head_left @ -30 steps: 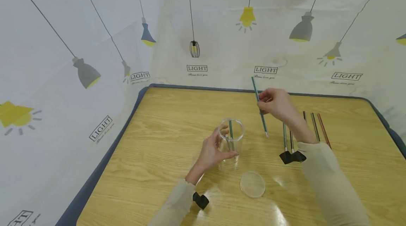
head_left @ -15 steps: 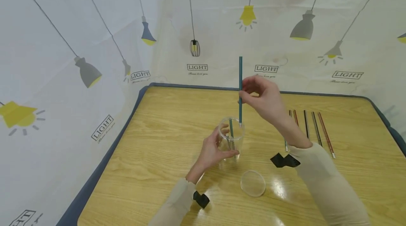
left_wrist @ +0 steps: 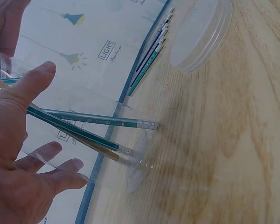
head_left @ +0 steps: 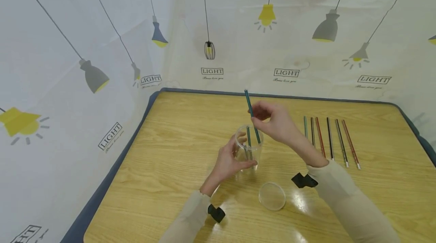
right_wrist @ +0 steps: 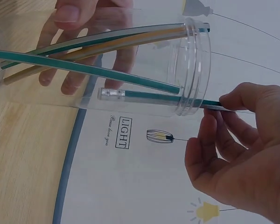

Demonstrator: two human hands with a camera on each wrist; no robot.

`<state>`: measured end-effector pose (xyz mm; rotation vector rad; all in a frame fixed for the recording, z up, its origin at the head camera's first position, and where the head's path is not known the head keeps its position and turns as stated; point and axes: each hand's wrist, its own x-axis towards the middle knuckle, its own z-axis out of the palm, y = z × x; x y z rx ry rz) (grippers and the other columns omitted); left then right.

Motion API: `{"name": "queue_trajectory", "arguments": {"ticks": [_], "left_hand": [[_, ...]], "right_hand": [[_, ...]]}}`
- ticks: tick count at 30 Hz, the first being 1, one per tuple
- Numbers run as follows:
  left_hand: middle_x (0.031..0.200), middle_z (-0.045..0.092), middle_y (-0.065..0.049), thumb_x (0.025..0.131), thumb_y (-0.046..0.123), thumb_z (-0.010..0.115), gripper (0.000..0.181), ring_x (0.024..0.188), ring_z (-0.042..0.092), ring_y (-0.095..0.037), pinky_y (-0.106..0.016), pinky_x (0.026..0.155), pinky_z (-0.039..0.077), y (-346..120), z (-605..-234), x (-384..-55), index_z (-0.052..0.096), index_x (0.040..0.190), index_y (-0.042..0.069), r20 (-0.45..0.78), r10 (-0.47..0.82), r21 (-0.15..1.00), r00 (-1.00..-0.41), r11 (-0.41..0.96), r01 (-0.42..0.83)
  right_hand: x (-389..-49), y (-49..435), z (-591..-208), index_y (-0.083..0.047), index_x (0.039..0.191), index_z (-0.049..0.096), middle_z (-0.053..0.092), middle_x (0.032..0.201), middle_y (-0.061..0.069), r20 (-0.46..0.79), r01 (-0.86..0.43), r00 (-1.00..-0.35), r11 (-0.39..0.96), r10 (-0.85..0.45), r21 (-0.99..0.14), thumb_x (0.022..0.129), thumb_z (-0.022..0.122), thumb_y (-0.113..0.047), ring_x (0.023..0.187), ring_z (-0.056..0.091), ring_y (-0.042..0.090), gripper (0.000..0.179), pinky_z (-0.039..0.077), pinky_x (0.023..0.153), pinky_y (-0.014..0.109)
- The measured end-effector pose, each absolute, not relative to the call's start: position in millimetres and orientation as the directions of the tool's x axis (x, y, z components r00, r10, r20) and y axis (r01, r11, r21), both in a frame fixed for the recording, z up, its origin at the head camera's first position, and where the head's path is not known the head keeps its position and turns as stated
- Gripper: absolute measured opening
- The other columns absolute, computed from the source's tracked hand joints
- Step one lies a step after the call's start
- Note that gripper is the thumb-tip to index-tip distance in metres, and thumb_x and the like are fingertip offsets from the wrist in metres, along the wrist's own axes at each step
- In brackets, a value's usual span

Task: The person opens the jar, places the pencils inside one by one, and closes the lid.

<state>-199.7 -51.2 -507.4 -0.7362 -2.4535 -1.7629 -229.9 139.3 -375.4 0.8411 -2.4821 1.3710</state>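
My left hand (head_left: 228,159) grips a clear plastic jar (right_wrist: 196,70) around its side, thumb across the front. Inside the jar lean a few pencils, among them a teal pencil (right_wrist: 84,70) and a tan-orange pencil (right_wrist: 130,41). My right hand (head_left: 279,123) pinches another teal pencil (head_left: 248,101) between thumb and fingers, just above the jar's mouth. That pencil's eraser end has passed the rim and sits in the upper part of the jar, seen in the right wrist view. Its other end sticks up above my fingers.
A round clear lid (head_left: 272,196) lies in front of the jar. To the right, several pencils lie in a row, including a black pencil (head_left: 330,137) and a red pencil (head_left: 351,142). A wall sheet printed with lamps (head_left: 324,27) stands behind the table.
My right hand has moved left from beside the pencil row, turned the teal pencil eraser-down over the jar and lowered its end through the mouth. My left hand and the jar stay put.
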Motion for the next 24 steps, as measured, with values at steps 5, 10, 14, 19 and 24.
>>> {"name": "queue_trajectory", "arguments": {"ticks": [5, 10, 14, 19, 24], "left_hand": [[0.145, 0.052, -0.009, 0.078, 0.016, 0.089, 0.080, 0.129, 0.053, -0.028, -0.056, 0.104, 0.040, -51, -506, -200, 0.045, 0.145, 0.017, 0.306, 0.360, 0.888, -0.881, 0.226, 0.401], [0.138, 0.058, -0.012, 0.077, 0.015, 0.089, 0.084, 0.131, 0.051, -0.033, -0.055, 0.106, 0.038, -51, -506, -201, 0.043, 0.147, 0.020, 0.310, 0.369, 0.894, -0.877, 0.202, 0.401], [0.137, 0.058, -0.014, 0.077, 0.015, 0.090, 0.085, 0.131, 0.051, -0.031, -0.054, 0.106, 0.037, -51, -505, -201, 0.043, 0.147, 0.020, 0.307, 0.371, 0.896, -0.877, 0.198, 0.398], [0.135, 0.060, -0.010, 0.076, 0.016, 0.090, 0.086, 0.128, 0.053, -0.027, -0.054, 0.104, 0.040, -52, -505, -199, 0.043, 0.148, 0.022, 0.297, 0.361, 0.893, -0.884, 0.223, 0.391], [0.135, 0.060, -0.006, 0.076, 0.016, 0.090, 0.085, 0.130, 0.052, -0.025, -0.052, 0.105, 0.039, -51, -505, -199, 0.044, 0.146, 0.022, 0.287, 0.360, 0.895, -0.888, 0.230, 0.383]], "right_hand": [[-229, 139, -377, 0.000, 0.101, 0.073, 0.071, 0.090, 0.005, 0.402, -0.585, -0.799, 0.426, -0.446, -0.690, 0.092, 0.066, 0.001, 0.079, 0.065, 0.018, 0.012, 0.054, 0.072, 0.036], [-230, 137, -376, -0.003, 0.094, 0.075, 0.070, 0.085, 0.000, 0.379, -0.611, -0.778, 0.463, -0.502, -0.642, 0.092, 0.067, -0.002, 0.075, 0.062, 0.015, 0.008, 0.053, 0.069, 0.039], [-229, 138, -375, -0.002, 0.096, 0.075, 0.070, 0.085, 0.002, 0.353, -0.595, -0.785, 0.462, -0.509, -0.658, 0.093, 0.066, -0.003, 0.075, 0.061, 0.015, 0.009, 0.050, 0.068, 0.035], [-229, 146, -375, -0.001, 0.104, 0.074, 0.071, 0.092, 0.006, 0.311, -0.522, -0.833, 0.463, -0.458, -0.716, 0.097, 0.064, -0.004, 0.075, 0.061, 0.018, 0.013, 0.050, 0.067, 0.031], [-230, 164, -372, 0.001, 0.111, 0.072, 0.071, 0.099, 0.011, 0.260, -0.416, -0.896, 0.472, -0.361, -0.778, 0.101, 0.061, -0.011, 0.077, 0.062, 0.020, 0.019, 0.051, 0.065, 0.028]]}}
